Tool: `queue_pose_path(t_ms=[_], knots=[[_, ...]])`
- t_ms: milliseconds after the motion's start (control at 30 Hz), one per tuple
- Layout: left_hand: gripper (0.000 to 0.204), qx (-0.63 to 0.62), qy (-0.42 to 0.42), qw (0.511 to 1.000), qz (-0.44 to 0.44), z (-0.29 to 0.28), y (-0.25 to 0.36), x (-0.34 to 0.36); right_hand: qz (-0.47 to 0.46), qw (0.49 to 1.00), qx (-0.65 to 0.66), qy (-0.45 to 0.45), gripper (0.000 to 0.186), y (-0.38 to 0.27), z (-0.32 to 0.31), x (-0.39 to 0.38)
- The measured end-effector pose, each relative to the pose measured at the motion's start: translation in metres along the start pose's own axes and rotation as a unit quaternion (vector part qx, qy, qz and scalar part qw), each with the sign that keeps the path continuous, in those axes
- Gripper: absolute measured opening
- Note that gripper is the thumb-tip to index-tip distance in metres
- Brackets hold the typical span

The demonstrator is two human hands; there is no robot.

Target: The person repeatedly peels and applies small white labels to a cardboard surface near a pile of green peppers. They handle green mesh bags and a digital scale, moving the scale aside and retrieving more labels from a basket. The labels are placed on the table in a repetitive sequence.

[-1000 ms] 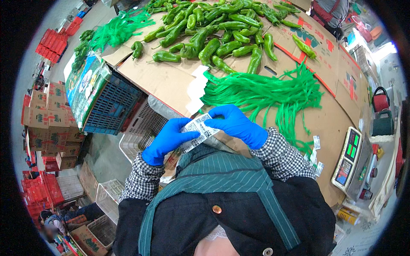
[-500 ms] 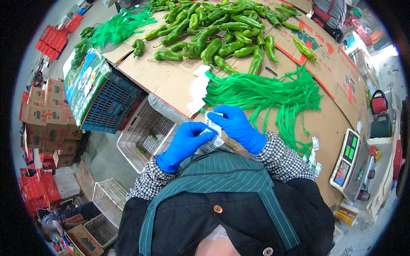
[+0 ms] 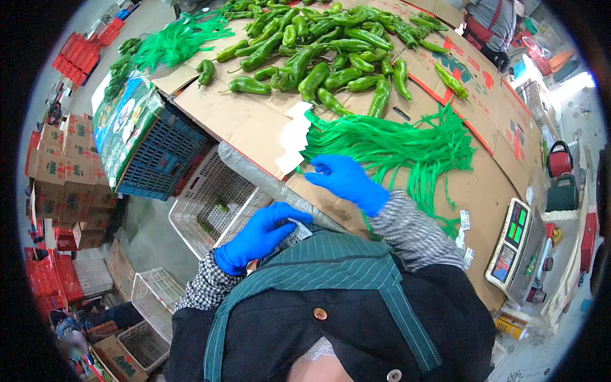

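Observation:
My left hand [image 3: 254,240], in a blue glove, is closed on a strip of printed labels [image 3: 298,234] in front of the apron. The strip is partly hidden by the fingers. My right hand [image 3: 349,181], also blue-gloved, is over the near edge of the cardboard with its fingers bent and apart; I see nothing between them. Just beyond it lie the joined white tags [image 3: 294,137] at the left end of a bundle of green mesh bags [image 3: 394,143]. The bundle fans out to the right across the cardboard.
Green peppers [image 3: 344,44] are heaped at the far side of the cardboard-covered table [image 3: 223,114]. A scale [image 3: 509,239] stands at the right. White plastic crates [image 3: 191,216] and a blue crate [image 3: 159,156] are at the left. Another person [image 3: 490,28] stands at the far right.
My hands have moved apart. The left drew down and left with the label strip; the right let go of the strip and shifted slightly right, toward the green mesh bags.

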State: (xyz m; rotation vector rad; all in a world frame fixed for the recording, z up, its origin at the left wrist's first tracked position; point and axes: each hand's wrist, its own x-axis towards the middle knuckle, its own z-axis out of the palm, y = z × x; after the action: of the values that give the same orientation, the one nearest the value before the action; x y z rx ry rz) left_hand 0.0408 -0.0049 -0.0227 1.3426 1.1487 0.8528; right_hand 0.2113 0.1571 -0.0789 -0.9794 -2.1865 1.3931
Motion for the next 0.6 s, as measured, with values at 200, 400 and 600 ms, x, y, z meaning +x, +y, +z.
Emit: queue_pose_path(t_ms=[200, 400, 600], knots=[[0.014, -0.014, 0.205, 0.970, -0.130, 0.000, -0.006, -0.012, -0.024, 0.989, -0.137, 0.050, 0.028, 0.018, 0.045, 0.023], [0.017, -0.006, 0.246, 0.961, -0.127, -0.009, -0.005, 0.000, -0.023, 0.998, 0.058, -0.002, 0.021, 0.007, 0.006, 0.007], [0.021, 0.024, 0.218, 0.975, -0.048, -0.009, -0.004, 0.019, -0.012, 0.996, 0.079, -0.045, 0.019, -0.002, -0.021, 0.000]])
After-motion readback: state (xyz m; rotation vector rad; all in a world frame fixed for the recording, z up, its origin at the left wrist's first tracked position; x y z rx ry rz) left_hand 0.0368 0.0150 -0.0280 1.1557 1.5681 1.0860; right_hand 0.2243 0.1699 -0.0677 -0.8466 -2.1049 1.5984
